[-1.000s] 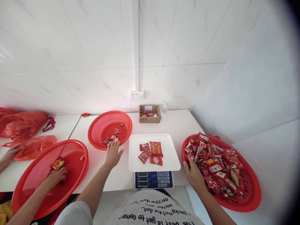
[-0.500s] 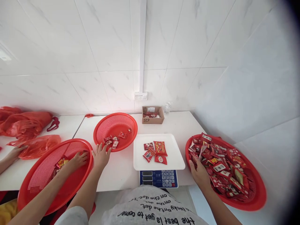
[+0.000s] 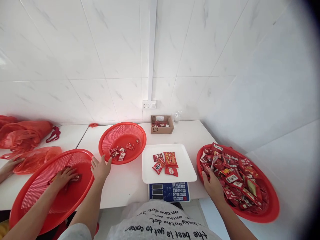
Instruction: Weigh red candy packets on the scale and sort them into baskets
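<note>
My left hand (image 3: 101,168) is open with fingers spread, beside the right rim of the large red basket (image 3: 91,158) on the left. My right hand (image 3: 212,185) rests at the left side of another red basket (image 3: 271,213), heaped with red snack packets (image 3: 233,178). Its fingertips reach among the packets and are partly hidden, so I cannot tell whether they grip one. Between my hands, several red packets (image 3: 170,159) lie on the white tray (image 3: 185,171) of a blue scale (image 3: 170,192).
Another person's hand (image 3: 65,178) is over packets in the left basket, and one more hand (image 3: 10,168) touches a red plastic bag (image 3: 45,155). A third red basket (image 3: 137,128) holds a few packets. Behind the scale stands a cardboard box (image 3: 162,129) of packets.
The left basket has shifted left, and the other person's hand in it has moved left and down. My left hand has moved slightly left. The packets on the scale tray stay put.
</note>
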Demonstrator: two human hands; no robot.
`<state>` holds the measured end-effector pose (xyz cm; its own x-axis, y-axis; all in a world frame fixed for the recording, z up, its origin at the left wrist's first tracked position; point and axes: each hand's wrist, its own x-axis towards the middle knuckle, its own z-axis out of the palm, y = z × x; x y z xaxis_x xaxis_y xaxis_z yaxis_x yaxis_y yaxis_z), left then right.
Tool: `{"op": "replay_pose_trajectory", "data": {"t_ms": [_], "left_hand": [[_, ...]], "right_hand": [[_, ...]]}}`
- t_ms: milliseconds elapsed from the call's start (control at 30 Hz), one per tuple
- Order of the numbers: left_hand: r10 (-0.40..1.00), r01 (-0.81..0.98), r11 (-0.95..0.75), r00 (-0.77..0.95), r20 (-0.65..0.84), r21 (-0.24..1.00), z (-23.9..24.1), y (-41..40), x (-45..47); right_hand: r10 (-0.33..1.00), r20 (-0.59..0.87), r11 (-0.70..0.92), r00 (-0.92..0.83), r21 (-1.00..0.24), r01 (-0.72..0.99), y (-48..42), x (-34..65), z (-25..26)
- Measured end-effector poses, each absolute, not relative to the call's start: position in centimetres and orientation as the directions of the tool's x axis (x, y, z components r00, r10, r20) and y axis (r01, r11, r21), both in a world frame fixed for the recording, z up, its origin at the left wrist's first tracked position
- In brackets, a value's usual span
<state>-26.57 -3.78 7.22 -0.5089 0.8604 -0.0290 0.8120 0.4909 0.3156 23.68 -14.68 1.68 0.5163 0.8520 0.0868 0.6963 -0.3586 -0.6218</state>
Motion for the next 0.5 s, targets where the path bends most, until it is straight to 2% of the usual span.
{"op": "replay_pose_trajectory", "data": {"t_ms": [133,267,500], "left_hand": [[0.784,0.712,0.601,-0.613,-0.095,0.363,7.7,-3.0,-27.0],[0.725,0.648,0.679,-0.664,-0.18,0.344,8.1,-1.9,-27.1],[0.729,0.67,0.683,-0.65,-0.214,0.292,8.1,0.1,-27.8]], "right_hand": [[0.849,0.096,-0.347,0.519,-0.64,0.686,-14.8,23.9,1.4],[0.853,0.1,-0.345,0.512,-0.629,0.697,-14.9,24.0,1.2],[0.862,0.101,-0.346,0.497,-0.6,0.722,-14.9,24.1,1.0]]}}
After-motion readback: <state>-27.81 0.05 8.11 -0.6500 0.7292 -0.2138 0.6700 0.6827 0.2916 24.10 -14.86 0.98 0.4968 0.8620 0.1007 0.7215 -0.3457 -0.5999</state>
